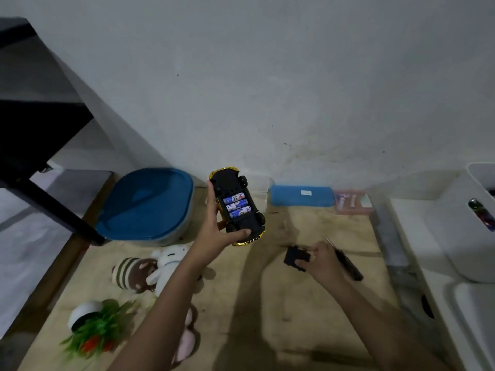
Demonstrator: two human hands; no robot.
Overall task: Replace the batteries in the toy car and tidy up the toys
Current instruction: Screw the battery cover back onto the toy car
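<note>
Both hands are busy. My left hand is clamped on the toy car, thumb on its near end and fingers curled round its left side, holding it up above the table near the middle of the scene. The car is turned belly-up: black underside and wheels toward me, gold body showing at the edges. Its battery bay is uncovered, and three blue-and-white batteries lie in it side by side.

To the right and nearer, my right hand pinches the black battery cover low over the tabletop. A black-handled screwdriver runs along the far side of that hand, its metal tip pointing away. I cannot tell whether I am holding it or it lies on the wood.

Left of my forearm lie a striped brown plush and a white bunny plush, touching each other. Nearer still, a small potted plant lies tipped on its side, and a pink plush shows partly from behind my arm.

Along the far wall stand a blue-lidded container, a blue case and a pink box. At the right is a white bin.
</note>
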